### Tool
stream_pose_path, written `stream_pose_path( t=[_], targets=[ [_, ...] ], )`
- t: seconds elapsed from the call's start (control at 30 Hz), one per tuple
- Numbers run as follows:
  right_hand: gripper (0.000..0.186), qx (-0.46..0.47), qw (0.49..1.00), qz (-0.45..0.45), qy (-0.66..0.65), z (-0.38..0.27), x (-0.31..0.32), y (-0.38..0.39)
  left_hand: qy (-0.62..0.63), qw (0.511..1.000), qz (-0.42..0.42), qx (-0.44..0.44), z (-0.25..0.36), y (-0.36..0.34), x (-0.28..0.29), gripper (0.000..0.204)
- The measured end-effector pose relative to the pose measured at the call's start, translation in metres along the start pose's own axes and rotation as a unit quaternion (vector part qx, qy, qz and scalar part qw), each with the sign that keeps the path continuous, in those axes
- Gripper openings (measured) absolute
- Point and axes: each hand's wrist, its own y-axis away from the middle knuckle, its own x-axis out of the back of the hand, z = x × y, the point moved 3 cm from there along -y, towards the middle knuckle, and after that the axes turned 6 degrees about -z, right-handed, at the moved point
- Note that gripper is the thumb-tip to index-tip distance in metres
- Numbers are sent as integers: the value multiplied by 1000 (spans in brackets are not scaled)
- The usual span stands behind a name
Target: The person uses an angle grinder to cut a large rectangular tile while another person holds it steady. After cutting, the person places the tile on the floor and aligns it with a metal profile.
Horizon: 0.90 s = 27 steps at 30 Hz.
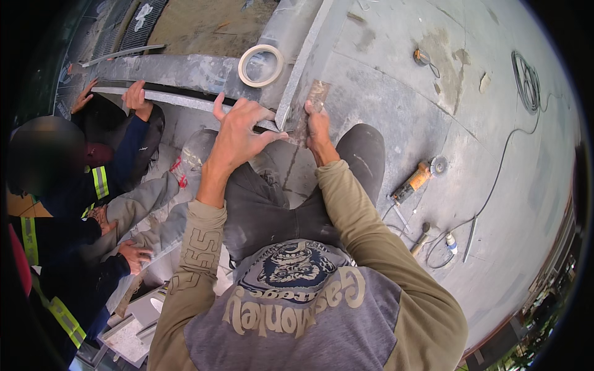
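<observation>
My left hand (240,133) is at the corner where two long grey strips meet. Its thumb and fingers close round the end of the left strip (185,102), with one finger raised. The second strip (303,62) runs away from me along the ledge, its near end beside my left fingertips. Just right of that corner, my right hand (318,128) grips a flat, worn brown piece (318,93), its fingers partly hidden. Whether the piece is wood or rusty metal I cannot tell. A roll of cream tape (241,65) lies on the ledge beyond the left strip.
At left, a co-worker's hand (137,98) rests on the same strip; another person's hand (133,256) is nearer. On the right floor lie an orange angle grinder (413,182), a brush (421,238), a cable plug (451,243), a tape measure (422,57) and a coiled cable (526,83).
</observation>
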Motion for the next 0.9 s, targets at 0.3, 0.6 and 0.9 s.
stream_pose_path(
  t=[0.3, 0.6, 0.9],
  targets=[
    [25, -72, 987, -6, 146, 22, 55, 2, 21, 999, -46, 20, 2, 1, 7, 31],
    [28, -48, 995, -29, 88, 20, 49, -5, -25, 999, 27, 14, 7, 1, -2, 39],
    [38, 40, 997, -65, 6, 2, 10, 1, -10, 998, 53, 15, 5, 0, -6, 33]
  ],
)
